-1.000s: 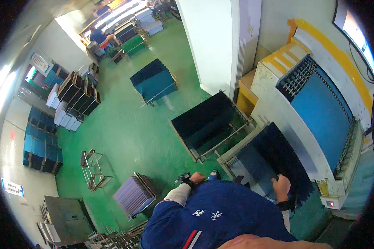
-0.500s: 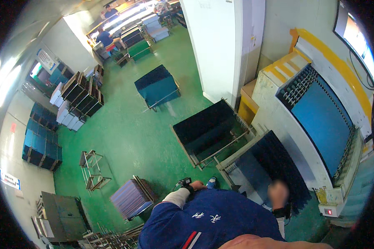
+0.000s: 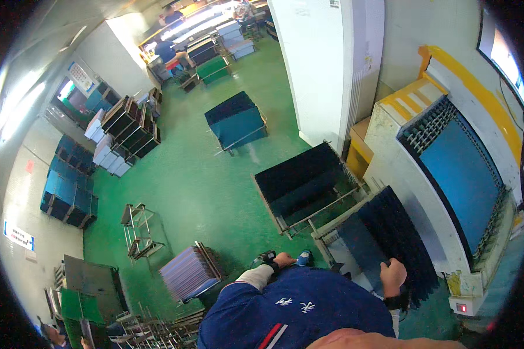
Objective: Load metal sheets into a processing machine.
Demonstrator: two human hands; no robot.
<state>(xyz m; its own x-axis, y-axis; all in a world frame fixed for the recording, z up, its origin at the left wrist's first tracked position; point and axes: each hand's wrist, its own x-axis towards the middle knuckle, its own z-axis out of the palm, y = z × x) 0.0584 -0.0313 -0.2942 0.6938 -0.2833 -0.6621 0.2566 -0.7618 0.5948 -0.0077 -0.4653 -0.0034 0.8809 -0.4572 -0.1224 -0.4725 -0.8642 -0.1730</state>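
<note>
While the person's body in the blue shirt (image 3: 343, 308) leans over the work, the right hand (image 3: 394, 274) reaches forward on the right side, with a dark band (image 3: 395, 302) at its wrist. The back of this hand faces mostly up, the thumb points toward the left, and the other fingers are bent. It is at the near edge of the dark blue sheets (image 3: 399, 241), which stand close together in a rack just ahead and to the right; whether the fingers pinch one sheet, I cannot tell.

The left hand (image 3: 283, 260) is low before the body, its forearm bent inward, with a dark device (image 3: 266, 258) at the wrist. Its fingers are partly hidden, so I cannot tell its grip.

To the right of the sheets, a large pale machine (image 3: 425, 180) with a blue panel (image 3: 463, 168) closes that side. Ahead, a rack of black sheets (image 3: 300, 174) stands just beside the dark blue ones. On the left are a rack of purple sheets (image 3: 186, 272) and, farther, a metal frame (image 3: 138, 232). Beyond are a white column (image 3: 320, 75), a rack of teal sheets (image 3: 239, 125), stacked boxes (image 3: 108, 152) and a seated person (image 3: 166, 52).
</note>
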